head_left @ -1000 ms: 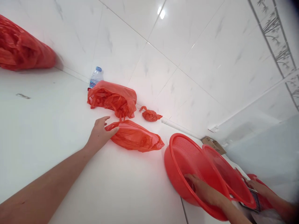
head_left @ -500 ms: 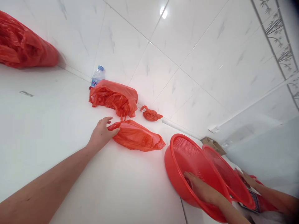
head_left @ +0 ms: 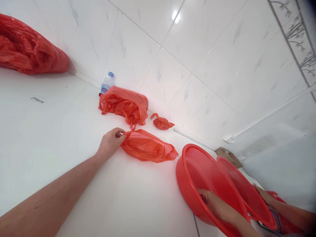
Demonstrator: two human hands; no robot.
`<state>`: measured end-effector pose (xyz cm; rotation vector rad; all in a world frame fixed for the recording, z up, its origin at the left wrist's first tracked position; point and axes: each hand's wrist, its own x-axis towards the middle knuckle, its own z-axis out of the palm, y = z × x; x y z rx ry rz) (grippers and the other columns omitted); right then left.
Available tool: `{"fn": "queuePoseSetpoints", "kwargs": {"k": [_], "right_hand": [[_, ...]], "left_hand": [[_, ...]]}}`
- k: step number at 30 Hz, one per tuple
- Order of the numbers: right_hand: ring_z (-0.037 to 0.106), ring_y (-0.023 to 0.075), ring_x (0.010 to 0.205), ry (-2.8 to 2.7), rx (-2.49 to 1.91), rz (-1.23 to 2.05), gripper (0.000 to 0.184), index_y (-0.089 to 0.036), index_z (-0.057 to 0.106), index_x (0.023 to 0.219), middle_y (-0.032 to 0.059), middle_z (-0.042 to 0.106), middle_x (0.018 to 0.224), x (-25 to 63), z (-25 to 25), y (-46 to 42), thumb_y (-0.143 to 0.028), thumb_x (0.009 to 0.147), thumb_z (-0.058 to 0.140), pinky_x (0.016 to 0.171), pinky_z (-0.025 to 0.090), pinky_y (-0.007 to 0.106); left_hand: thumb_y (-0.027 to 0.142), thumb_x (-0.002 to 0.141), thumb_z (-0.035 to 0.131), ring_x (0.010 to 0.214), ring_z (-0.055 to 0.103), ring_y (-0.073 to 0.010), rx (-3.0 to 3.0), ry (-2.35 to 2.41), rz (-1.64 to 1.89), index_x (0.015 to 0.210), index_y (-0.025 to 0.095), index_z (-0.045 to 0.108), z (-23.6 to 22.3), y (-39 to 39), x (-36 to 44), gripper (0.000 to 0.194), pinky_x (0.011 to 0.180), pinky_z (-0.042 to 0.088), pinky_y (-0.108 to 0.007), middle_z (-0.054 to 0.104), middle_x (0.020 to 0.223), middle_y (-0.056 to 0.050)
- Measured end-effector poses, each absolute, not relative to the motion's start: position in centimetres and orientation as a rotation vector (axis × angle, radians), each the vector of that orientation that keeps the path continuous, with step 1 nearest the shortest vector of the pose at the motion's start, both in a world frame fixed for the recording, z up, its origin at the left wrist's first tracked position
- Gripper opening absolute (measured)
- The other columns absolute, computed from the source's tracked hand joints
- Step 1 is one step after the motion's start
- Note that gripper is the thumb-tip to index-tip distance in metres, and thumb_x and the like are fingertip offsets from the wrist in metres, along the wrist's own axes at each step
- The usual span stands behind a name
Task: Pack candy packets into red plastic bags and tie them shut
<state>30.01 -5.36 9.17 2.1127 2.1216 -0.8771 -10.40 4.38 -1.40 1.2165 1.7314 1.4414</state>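
My left hand (head_left: 113, 142) pinches the near-left edge of a thin red plastic bag (head_left: 149, 149), which lies on its side on the white table. My right hand (head_left: 212, 203) reaches down inside a large red plastic colander (head_left: 184, 181). Its fingers are curled and partly shaded, and what they hold, if anything, I cannot make out. Just behind the bag lies a bundle of red plastic bags (head_left: 134, 93). Beside it rests a small knotted red bag (head_left: 163, 123).
A clear bottle with a blue cap (head_left: 108, 82) stands by the tiled wall. At far left lies a big red bag bundle (head_left: 37, 49). On the right are a second red colander (head_left: 243, 184), a cardboard box (head_left: 228, 157) and another person's arm (head_left: 283, 209).
My left thumb and fingers have closed on the bag's edge; before, they were apart. My right hand stays in the colander, its fingers more curled. The view has shifted slightly.
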Motion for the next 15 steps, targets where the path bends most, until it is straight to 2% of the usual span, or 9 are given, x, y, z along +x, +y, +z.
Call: {"fn": "queuePoseSetpoints", "kwargs": {"k": [5,9,12,15], "right_hand": [[0.058,0.0178,0.065,2.136,2.107,-0.937,0.012,-0.021,0.059,0.075,0.0014,0.065,0.071,31.3,9.2,-4.0,-0.026,0.064,0.057,0.055,0.044,0.026],[0.055,0.0150,0.060,2.199,2.120,-0.937,0.010,-0.022,0.053,0.075,-0.0017,0.059,0.066,33.0,10.1,-2.3,-0.026,0.066,0.055,0.052,0.041,0.024],[0.057,0.0161,0.063,2.286,2.137,-0.791,0.011,-0.023,0.053,0.078,-0.0006,0.061,0.069,33.4,12.2,-0.9,-0.030,0.069,0.055,0.055,0.043,0.025],[0.055,0.0154,0.062,2.396,2.178,-0.483,0.014,-0.023,0.055,0.078,-0.0004,0.061,0.070,31.8,14.6,0.4,-0.034,0.070,0.057,0.056,0.044,0.026]], "left_hand": [[0.042,0.071,0.056,0.054,0.049,-0.0118,1.155,1.602,1.454,0.081,0.023,0.060,-1.0,4.2,-10.3,0.022,0.051,0.037,-0.024,0.057,0.063,0.004],[0.047,0.070,0.058,0.048,0.044,-0.0105,1.120,1.508,1.478,0.079,0.022,0.059,-1.1,4.2,-10.1,0.026,0.047,0.033,-0.023,0.054,0.058,0.005],[0.048,0.069,0.060,0.047,0.045,-0.0108,1.098,1.440,1.481,0.078,0.021,0.059,-1.0,4.2,-10.0,0.029,0.046,0.033,-0.023,0.053,0.057,0.005],[0.049,0.069,0.060,0.050,0.049,-0.0116,1.066,1.396,1.459,0.079,0.021,0.059,-0.9,4.0,-9.9,0.029,0.047,0.036,-0.023,0.056,0.059,0.003]]}}
